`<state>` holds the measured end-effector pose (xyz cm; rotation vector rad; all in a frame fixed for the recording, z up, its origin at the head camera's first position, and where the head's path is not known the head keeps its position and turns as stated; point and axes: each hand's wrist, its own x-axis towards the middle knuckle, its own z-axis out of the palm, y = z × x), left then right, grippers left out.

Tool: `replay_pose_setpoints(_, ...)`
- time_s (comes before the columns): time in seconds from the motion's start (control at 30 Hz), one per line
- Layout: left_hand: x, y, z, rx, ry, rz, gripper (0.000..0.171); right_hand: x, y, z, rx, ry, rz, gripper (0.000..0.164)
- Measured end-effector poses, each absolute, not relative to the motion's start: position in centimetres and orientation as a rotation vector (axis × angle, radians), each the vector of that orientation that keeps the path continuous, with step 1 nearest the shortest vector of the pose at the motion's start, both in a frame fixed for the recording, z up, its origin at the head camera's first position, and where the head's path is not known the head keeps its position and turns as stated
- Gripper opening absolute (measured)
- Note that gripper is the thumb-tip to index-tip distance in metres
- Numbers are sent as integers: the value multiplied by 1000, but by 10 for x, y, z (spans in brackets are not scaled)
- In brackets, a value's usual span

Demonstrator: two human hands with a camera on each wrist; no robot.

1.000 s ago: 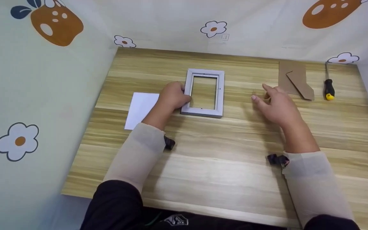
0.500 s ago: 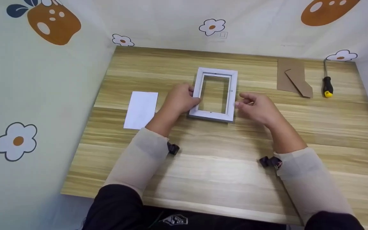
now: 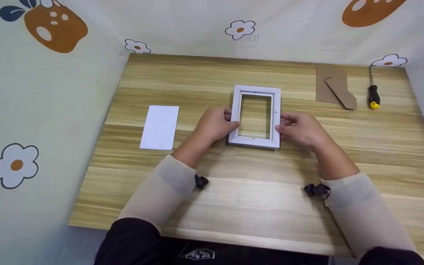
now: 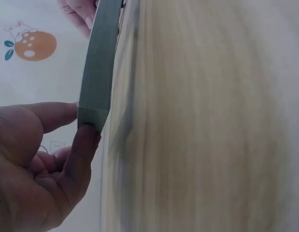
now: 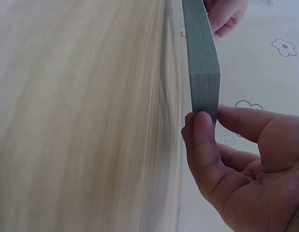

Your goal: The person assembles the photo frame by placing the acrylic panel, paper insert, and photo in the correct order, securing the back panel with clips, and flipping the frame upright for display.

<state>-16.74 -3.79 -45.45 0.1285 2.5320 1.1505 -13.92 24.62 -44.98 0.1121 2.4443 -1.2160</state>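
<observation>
Between both hands is a rectangular picture frame (image 3: 256, 142), pale grey-white on top with a see-through opening in its middle. My left hand (image 3: 216, 124) pinches its left side, thumb on the upper face and fingers beneath. On the opposite side my right hand (image 3: 304, 129) grips the frame the same way. The left wrist view shows the frame's grey-green edge (image 4: 98, 63) held between thumb and fingers, a gap separating it from the tabletop. In the right wrist view the frame's corner (image 5: 206, 92) sits between the right thumb and fingertips.
A white sheet of paper (image 3: 159, 127) lies on the wooden table (image 3: 256, 206) to the left. At the back right are a brown backing board (image 3: 322, 86) with a folded stand leg (image 3: 341, 94) and a black-and-yellow screwdriver (image 3: 374, 97). Patterned walls (image 3: 193, 29) border the table.
The left hand has carried the picture frame rightward and nearer the body. The right hand has come in from the right and taken hold of the frame's right side.
</observation>
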Motion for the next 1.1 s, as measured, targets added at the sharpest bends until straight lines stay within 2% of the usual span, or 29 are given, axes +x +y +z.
replay_pose_setpoints(0.43,-153,-30,-461,239,2431,1224,49,-125,260,-453,180,2322,-1324,62)
replay_pose_setpoints(0.8,-145,-24,-470,216,2395,1219,74,-115,267,-458,184,2331,-1292,62)
replay_pose_setpoints(1.1,-145,-24,-470,219,2352,1186,77,-111,268,-460,187,2334,-1249,61)
